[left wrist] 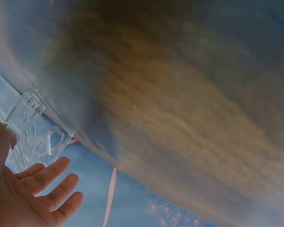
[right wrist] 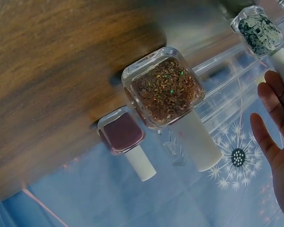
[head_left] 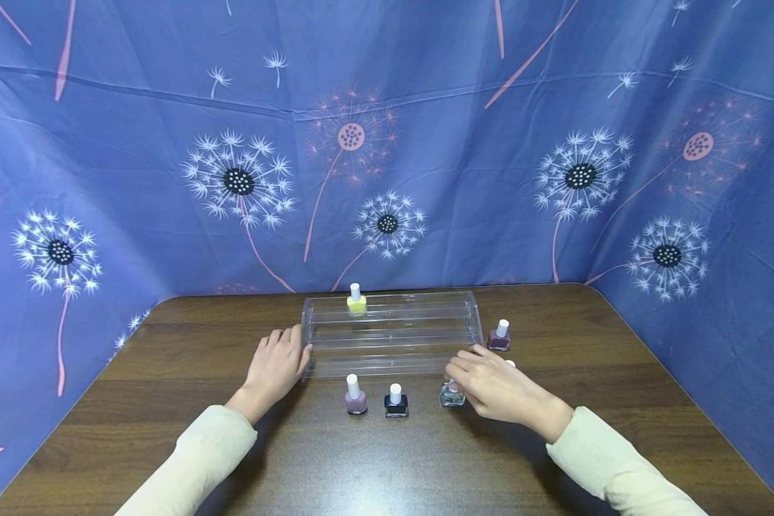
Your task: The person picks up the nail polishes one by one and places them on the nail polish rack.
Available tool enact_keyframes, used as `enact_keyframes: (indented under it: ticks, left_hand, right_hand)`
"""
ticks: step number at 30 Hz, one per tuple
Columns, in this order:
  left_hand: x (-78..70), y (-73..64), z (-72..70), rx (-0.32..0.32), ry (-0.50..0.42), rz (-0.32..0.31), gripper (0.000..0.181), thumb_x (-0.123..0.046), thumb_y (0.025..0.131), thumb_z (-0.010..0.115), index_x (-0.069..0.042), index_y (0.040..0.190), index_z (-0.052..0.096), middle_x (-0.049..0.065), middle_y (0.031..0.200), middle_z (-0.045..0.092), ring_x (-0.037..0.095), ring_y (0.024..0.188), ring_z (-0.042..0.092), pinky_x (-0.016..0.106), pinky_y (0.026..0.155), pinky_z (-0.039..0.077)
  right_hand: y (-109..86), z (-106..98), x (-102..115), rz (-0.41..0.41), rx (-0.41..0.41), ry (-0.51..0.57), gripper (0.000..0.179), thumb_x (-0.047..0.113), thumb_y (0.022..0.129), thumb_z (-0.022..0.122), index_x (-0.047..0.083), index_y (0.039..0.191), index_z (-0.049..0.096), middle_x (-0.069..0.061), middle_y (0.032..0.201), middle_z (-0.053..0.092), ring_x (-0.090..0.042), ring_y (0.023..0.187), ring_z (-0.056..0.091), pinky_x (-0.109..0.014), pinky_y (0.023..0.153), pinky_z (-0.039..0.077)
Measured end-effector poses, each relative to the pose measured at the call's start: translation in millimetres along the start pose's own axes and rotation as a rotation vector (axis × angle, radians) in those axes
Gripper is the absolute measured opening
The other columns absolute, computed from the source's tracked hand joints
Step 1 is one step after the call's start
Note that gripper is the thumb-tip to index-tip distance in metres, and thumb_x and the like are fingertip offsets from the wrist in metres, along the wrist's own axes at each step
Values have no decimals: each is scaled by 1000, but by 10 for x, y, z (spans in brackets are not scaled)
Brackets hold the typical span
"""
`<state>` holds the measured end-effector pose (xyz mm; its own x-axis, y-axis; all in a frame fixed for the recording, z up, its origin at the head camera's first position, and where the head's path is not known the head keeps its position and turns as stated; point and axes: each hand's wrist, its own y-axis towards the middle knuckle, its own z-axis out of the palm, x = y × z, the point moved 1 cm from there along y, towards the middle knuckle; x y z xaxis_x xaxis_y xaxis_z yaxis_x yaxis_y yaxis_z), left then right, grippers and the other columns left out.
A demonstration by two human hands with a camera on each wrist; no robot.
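A clear tiered rack (head_left: 393,342) stands mid-table with a yellow nail polish bottle (head_left: 356,300) on its top step. My left hand (head_left: 277,364) lies flat against the rack's left end, and in the left wrist view its fingers (left wrist: 47,182) are spread beside the rack (left wrist: 32,116). My right hand (head_left: 490,385) hovers with straight fingers over a clear speckled bottle (head_left: 451,394) at the rack's front right corner. In the right wrist view, those fingers (right wrist: 274,127) are beside that speckled bottle (right wrist: 258,28). Nothing is gripped.
A pink bottle (head_left: 355,396) and a dark blue bottle (head_left: 395,403) stand in front of the rack. A maroon bottle (head_left: 499,336) (right wrist: 121,132) stands at the rack's right end, near a glitter bottle (right wrist: 163,88). Blue dandelion cloth walls surround the wooden table (head_left: 374,459).
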<state>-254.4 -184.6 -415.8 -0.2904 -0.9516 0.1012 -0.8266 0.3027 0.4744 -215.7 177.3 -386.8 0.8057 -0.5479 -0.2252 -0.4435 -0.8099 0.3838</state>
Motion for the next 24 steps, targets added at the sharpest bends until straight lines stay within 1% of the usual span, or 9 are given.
enact_keyframes:
  ticks: [2,5,11,18,24]
  left_hand:
    - [-3,-1,2,5,7,0,38,-28,90,51,5,109,48,17,92,63,35,92,58,46,76,48]
    - [-9,-2,1,14,13,-2,38,-29,91,51,5,108,47,17,91,63,35,92,58,45,76,48]
    - [-12,0,-8,16,14,-1,38,-29,91,50,5,108,47,17,92,63,35,92,59,45,75,49]
    - [-15,-6,-22,48,9,-8,40,-30,92,49,5,110,47,17,92,63,35,92,59,45,75,49]
    - [-14,-7,-8,42,11,-8,40,-30,92,49,5,111,46,17,91,62,35,91,58,45,73,49]
  right_hand:
    - [6,-6,-4,-3,0,-3,6,12,82,57,14,87,56,8,81,57,-10,81,54,-40,80,49]
    - [20,-12,-17,-16,-17,-24,6,11,80,58,14,85,55,7,78,56,-11,80,54,-38,79,48]
    - [57,-30,-53,-43,-67,-53,12,10,76,62,14,80,52,8,72,50,-12,73,50,-30,68,41]
    - [112,-83,-96,-35,-73,-33,10,8,77,60,14,80,53,7,74,51,-12,74,50,-31,69,42]
    - [157,-129,-149,-22,-73,-17,10,8,77,61,14,82,55,7,77,54,-12,76,51,-31,69,42]
